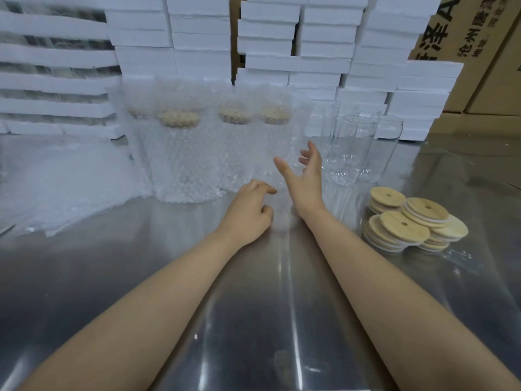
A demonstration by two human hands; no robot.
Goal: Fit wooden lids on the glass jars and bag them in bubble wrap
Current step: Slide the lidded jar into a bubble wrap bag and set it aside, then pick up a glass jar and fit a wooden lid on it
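At 12 o'clock 4 bagged jars [180, 153] stand done; bare jars [355, 148] at 1 and lids [406, 221] at 3 are left to do. Right hand [304, 179] splayed, left hand [248, 213] loosely curled, both empty.

The left forearm [158, 289] and right forearm [394, 277] reach from 6 o'clock toward 12; the left grip [248, 211] lies knuckles-up, fingers loosely curled, holding nothing; the right grip [306, 179], at its 2 o'clock, spreads straight fingers, thumb toward 11.

Two arms in shot, both bare all the way down to the bottom edge of the frame. Left grip [248, 210]: bare. Right grip [306, 179]: bare as well, with a slender wrist and long, slim fingers.
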